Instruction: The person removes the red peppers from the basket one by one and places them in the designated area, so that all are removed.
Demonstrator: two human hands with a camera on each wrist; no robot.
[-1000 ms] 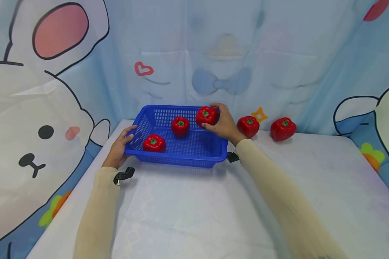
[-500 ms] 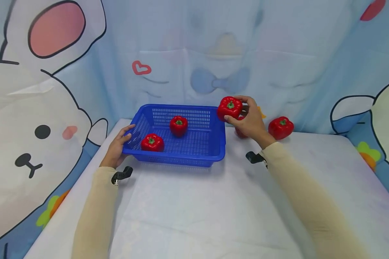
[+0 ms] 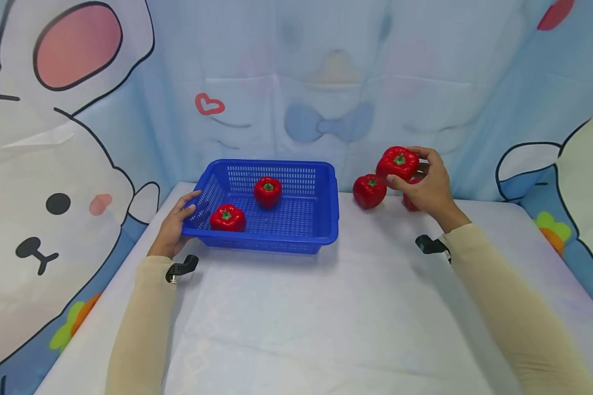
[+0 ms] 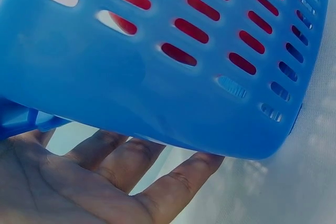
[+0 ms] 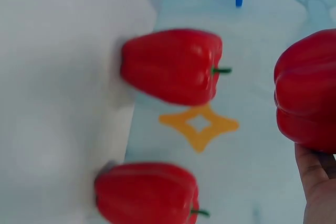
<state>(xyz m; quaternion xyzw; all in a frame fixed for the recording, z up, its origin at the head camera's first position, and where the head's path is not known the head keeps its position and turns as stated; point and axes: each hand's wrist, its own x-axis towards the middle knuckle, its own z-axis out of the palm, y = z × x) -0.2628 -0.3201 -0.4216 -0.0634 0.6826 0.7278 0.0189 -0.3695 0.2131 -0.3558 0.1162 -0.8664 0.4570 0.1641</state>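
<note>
In the head view my right hand (image 3: 431, 186) holds a red bell pepper (image 3: 398, 163) with a green stem, raised above the table. Behind and below it a second bell pepper (image 3: 409, 203) is mostly hidden by the hand, and to its left stands another bell pepper (image 3: 369, 191). My left hand (image 3: 174, 227) grips the left end of a blue plastic basket (image 3: 267, 241); the left wrist view shows its fingers (image 4: 178, 182) at the basket's edge. Inside the basket are a bell pepper (image 3: 267, 192) near the back and a bell pepper (image 3: 228, 218) at the front left.
A white cloth covers the table (image 3: 286, 312). Along its far edge hangs a light blue curtain (image 3: 257, 60) with cartoon animals. A dark wrist device (image 3: 182, 267) sits on the left wrist and a similar device (image 3: 431, 245) on the right.
My right hand has carried its bell pepper from over the basket's right side out to the right, past the nearer standing pepper. The left hand keeps its place on the basket.
</note>
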